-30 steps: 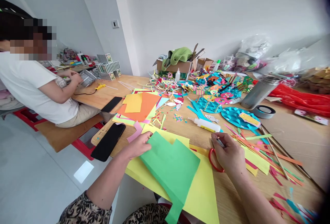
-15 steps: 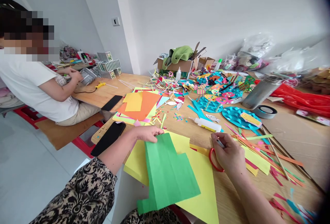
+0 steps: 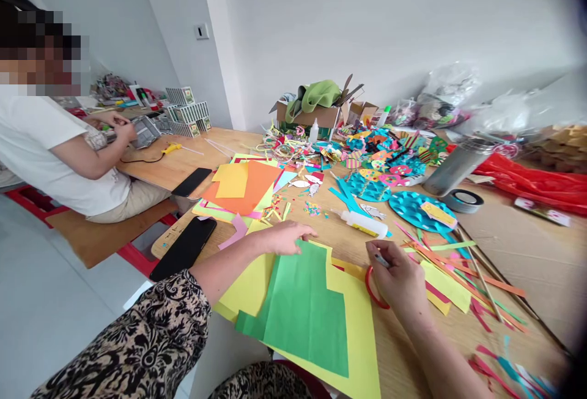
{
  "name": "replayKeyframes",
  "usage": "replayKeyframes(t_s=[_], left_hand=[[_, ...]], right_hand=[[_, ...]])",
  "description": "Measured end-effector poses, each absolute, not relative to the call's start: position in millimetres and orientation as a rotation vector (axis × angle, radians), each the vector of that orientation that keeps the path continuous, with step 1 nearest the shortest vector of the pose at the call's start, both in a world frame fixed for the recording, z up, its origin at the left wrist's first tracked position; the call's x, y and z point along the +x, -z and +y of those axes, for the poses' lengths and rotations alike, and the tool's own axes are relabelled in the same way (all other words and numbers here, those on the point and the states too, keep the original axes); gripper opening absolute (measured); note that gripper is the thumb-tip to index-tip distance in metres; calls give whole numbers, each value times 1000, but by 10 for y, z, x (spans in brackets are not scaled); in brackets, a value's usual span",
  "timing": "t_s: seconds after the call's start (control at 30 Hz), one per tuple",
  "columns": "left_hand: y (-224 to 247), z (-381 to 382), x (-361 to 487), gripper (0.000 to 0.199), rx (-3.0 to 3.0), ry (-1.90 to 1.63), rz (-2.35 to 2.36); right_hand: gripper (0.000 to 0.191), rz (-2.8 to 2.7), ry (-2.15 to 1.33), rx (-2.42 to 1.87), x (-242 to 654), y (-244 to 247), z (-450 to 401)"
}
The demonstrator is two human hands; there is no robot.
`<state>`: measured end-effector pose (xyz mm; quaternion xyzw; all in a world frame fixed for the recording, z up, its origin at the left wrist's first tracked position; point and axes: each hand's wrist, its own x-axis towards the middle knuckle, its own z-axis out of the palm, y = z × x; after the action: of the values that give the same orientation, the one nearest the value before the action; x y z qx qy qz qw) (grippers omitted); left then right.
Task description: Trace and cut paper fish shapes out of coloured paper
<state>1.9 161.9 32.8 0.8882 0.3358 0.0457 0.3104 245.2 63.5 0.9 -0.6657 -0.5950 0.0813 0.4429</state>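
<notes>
A notched sheet of green paper [image 3: 305, 307] lies nearly flat over larger yellow paper [image 3: 362, 338] at the table's front edge. My left hand [image 3: 288, 238] is at the green sheet's top edge, with its thumb over the paper and the fingers along the edge. To the right, my right hand [image 3: 401, 270] is closed around a slim grey pen [image 3: 381, 259], mostly hidden in the fingers. A red scissor handle [image 3: 375, 292] shows beside that hand, its blades out of sight. A white glue bottle [image 3: 364, 224] lies just beyond.
Coloured sheets [image 3: 257, 188] and black phones [image 3: 186, 249] lie to the left. Paper strips [image 3: 452, 273], a tape roll [image 3: 464, 201] and a steel flask [image 3: 458, 166] stand or lie right. Blue craft discs [image 3: 424, 210] sit further back. Another person [image 3: 77, 154] works at left.
The green paper has come down from a tilted, raised position onto the yellow paper. My left hand has moved slightly right with its edge. My right hand keeps the pen.
</notes>
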Motion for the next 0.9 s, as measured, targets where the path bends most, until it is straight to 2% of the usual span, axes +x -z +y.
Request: replayKeyframes(t_s=[0.17,0.37,0.43,0.57,0.63,0.9], left_hand=[[-294,1491,-70,56,2456,-256,900],[-354,1288,-171,41,2586,-296,934],[-363,1199,-192,46,2610,-291,901],[-281,1022,-207,75,2658,-166,872],[-190,961,-210,82,2685,-71,848],[11,927,-239,84,2831,-13,821]], right_hand=[[26,-1496,-201,-1645,2450,-3,635],[24,-1496,-207,-1656,2441,-3,634],[24,-1491,-203,-1657,2437,-4,635],[25,-1491,-221,-1649,2436,11,644],[26,-1490,-226,-1660,2441,25,650],[26,-1516,-229,-1669,2458,53,662]])
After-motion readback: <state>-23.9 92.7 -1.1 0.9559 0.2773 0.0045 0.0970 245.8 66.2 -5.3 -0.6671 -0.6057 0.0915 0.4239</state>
